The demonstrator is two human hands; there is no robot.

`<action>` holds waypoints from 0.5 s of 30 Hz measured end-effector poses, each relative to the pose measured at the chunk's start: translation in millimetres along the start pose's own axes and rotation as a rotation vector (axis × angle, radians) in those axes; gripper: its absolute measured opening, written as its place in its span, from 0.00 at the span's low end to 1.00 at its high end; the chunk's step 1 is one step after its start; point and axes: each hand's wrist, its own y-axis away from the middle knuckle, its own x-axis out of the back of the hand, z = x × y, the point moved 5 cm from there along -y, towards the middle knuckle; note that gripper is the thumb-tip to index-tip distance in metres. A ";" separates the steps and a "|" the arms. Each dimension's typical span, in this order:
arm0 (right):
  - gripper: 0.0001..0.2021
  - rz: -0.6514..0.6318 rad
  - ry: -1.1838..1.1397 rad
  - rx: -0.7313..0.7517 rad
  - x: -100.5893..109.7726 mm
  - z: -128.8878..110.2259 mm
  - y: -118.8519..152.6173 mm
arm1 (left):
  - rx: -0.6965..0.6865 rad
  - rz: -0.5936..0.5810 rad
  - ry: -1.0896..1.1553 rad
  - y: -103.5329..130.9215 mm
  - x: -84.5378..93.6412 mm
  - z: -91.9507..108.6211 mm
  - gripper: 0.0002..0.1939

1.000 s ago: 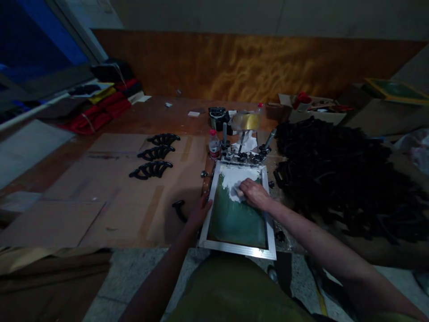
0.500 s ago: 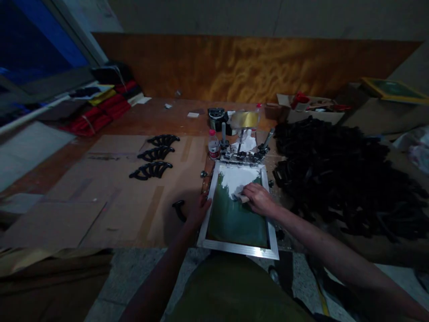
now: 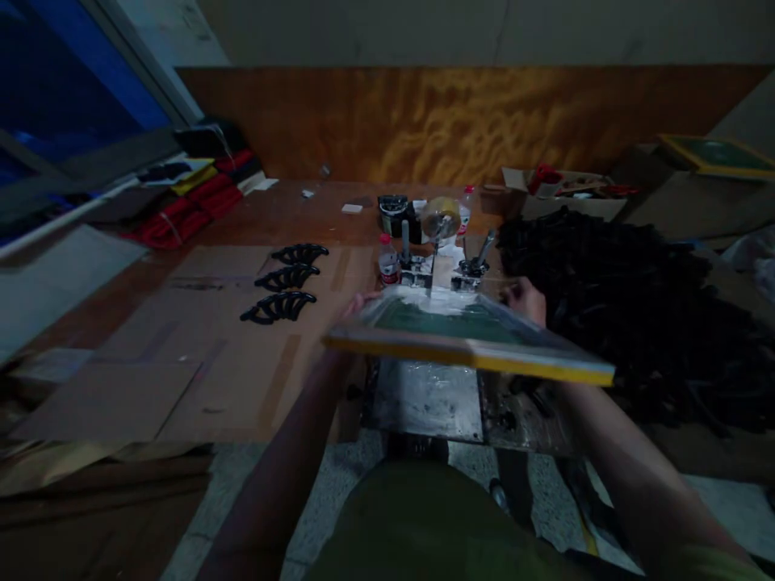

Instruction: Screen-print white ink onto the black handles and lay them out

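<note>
The silk-screen frame (image 3: 417,349) is tilted up, its yellow-sided near edge raised above the metal base plate (image 3: 424,403). White ink lies at the far end of the green mesh (image 3: 424,321), where a squeegee (image 3: 443,271) stands upright against the hinge clamp (image 3: 472,270). My left hand (image 3: 358,305) is beside the frame's left edge; blur and the frame hide most of its fingers. Past the right edge, my right hand (image 3: 526,302) has its fingers curled, near the black pile. Whatever is in them, if anything, cannot be made out.
Three groups of black curved handles (image 3: 278,307) lie on cardboard (image 3: 236,355) at left. A large heap of black parts (image 3: 630,315) fills the right side. Behind the frame stand a red-capped bottle (image 3: 388,262) and a dark ink tub (image 3: 396,216). An open box (image 3: 569,206) stands back right.
The screen's near edge has swung up off the base. My right hand has released the squeegee and moved right. The single black handle near my left hand is no longer visible on the cardboard.
</note>
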 end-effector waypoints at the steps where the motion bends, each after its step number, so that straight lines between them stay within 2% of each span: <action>1: 0.16 -0.077 -0.015 0.013 -13.7 6.3 12.4 | -0.007 0.007 0.089 -8.1 -5.3 7.6 0.28; 2: 0.14 -0.150 -0.027 0.067 -28.3 6.2 25.9 | -0.004 0.012 0.151 -14.9 -10.4 12.9 0.28; 4: 0.15 -0.301 -0.016 0.268 -56.0 -9.4 53.5 | 0.021 0.059 0.208 -21.5 -18.0 14.2 0.29; 6: 0.17 -0.378 0.038 0.380 -71.2 -30.7 75.6 | 0.057 0.110 0.243 -14.6 -25.4 0.2 0.29; 8: 0.14 -0.362 0.072 0.386 -71.7 -53.4 91.3 | 0.199 0.040 0.252 5.4 -40.9 -32.7 0.29; 10: 0.11 -0.294 0.049 0.409 -64.4 -80.6 108.0 | 0.441 -0.117 0.224 34.9 -60.4 -78.1 0.30; 12: 0.11 -0.249 -0.001 0.518 -57.9 -108.8 129.0 | 0.593 -0.191 0.187 60.8 -67.2 -119.0 0.31; 14: 0.10 -0.282 -0.076 0.667 -53.8 -123.1 150.0 | 0.588 -0.160 0.103 70.7 -51.5 -147.1 0.31; 15: 0.11 -0.300 -0.111 0.696 -50.3 -118.3 156.9 | 0.542 -0.147 0.028 69.8 -35.7 -155.8 0.31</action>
